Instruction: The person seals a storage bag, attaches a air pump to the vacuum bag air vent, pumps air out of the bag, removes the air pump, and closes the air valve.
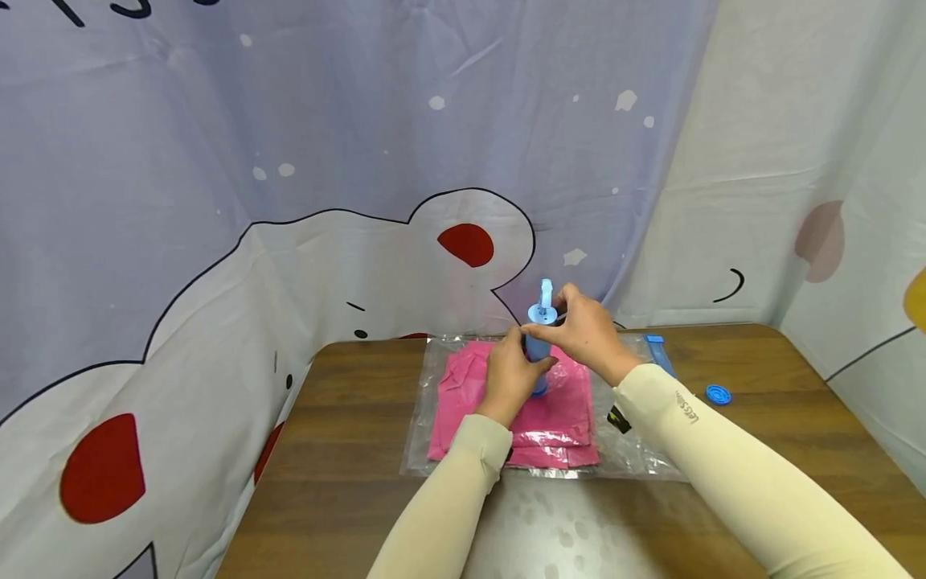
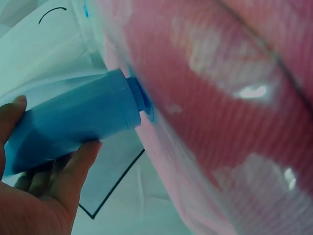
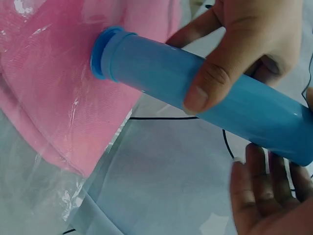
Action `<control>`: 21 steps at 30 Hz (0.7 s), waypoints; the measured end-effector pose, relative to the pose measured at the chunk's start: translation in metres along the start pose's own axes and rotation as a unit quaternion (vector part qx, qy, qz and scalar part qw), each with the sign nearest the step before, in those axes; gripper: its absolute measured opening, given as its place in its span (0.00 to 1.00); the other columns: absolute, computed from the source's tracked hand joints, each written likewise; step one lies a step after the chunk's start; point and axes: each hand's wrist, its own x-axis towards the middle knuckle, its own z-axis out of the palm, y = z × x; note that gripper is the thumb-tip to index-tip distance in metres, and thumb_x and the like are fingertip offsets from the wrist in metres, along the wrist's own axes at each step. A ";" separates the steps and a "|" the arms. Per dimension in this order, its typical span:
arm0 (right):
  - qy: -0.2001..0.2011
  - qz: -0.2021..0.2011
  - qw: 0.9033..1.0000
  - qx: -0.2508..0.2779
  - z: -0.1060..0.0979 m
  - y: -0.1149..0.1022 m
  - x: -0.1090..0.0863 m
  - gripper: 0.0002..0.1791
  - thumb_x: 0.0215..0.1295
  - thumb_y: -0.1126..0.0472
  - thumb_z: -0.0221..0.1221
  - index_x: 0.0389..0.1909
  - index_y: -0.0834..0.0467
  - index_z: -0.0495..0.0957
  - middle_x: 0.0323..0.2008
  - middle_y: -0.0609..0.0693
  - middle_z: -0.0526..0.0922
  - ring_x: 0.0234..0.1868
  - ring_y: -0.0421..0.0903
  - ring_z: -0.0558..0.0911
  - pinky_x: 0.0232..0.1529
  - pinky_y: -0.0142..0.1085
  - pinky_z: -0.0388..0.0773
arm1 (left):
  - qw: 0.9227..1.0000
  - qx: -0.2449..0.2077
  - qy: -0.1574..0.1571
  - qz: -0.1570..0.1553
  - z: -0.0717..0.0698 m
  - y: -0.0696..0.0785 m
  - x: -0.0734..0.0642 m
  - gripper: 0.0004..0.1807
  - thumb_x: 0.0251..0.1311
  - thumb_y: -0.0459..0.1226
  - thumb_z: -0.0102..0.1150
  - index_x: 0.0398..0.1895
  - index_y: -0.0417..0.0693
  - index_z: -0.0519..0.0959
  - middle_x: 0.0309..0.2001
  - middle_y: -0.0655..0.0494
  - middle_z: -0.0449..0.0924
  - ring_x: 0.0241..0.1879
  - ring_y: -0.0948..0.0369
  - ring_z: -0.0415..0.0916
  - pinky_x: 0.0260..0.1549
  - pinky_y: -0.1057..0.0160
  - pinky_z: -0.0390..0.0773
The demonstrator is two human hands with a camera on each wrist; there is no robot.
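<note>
A blue cylindrical hand pump (image 1: 538, 350) stands upright with its lower end against a clear plastic bag (image 1: 419, 442) holding folded pink cloth (image 1: 463, 418). Its light blue handle (image 1: 546, 294) sticks up above the round top. My left hand (image 1: 509, 371) grips the pump's barrel, thumb on one side and fingers on the other; the right wrist view shows this hand (image 3: 247, 54) around the middle of the barrel. Higher up, my right hand (image 1: 584, 328) holds the pump near its top between thumb and fingers. The pump's joint with the bag shows in the left wrist view.
A round blue cap (image 1: 719, 394) lies on the wooden table (image 1: 347, 450) to the right of the bag. A blue strip (image 1: 658, 354) lies at the bag's far right. Behind the table hangs a patterned cloth (image 1: 347, 265). A black and yellow mark (image 1: 618, 420) shows beside my right sleeve.
</note>
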 end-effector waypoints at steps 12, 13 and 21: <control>-0.146 0.004 0.968 0.204 -0.020 -0.001 0.002 0.35 0.79 0.60 0.68 0.81 0.66 0.69 0.79 0.65 0.77 0.80 0.65 0.77 0.80 0.56 0.77 | 0.992 -0.071 -0.098 -0.037 -0.008 0.000 0.009 0.25 0.65 0.36 0.82 0.63 0.38 0.86 0.55 0.40 0.94 0.54 0.47 0.93 0.56 0.50 0.93; -0.148 -0.003 0.968 0.204 -0.021 -0.001 0.003 0.33 0.79 0.61 0.68 0.79 0.67 0.72 0.76 0.65 0.80 0.77 0.62 0.80 0.77 0.52 0.79 | 0.990 -0.081 -0.108 -0.043 -0.009 0.000 0.010 0.25 0.65 0.35 0.82 0.63 0.37 0.86 0.56 0.40 0.94 0.55 0.47 0.93 0.57 0.50 0.93; -0.122 -0.046 0.985 0.116 -0.023 0.001 0.007 0.18 0.78 0.60 0.71 0.60 0.67 0.84 0.53 0.59 0.91 0.54 0.51 0.91 0.57 0.36 0.84 | 0.984 -0.104 -0.133 -0.057 -0.012 -0.004 0.013 0.25 0.65 0.33 0.82 0.64 0.36 0.86 0.57 0.39 0.94 0.57 0.47 0.93 0.60 0.51 0.92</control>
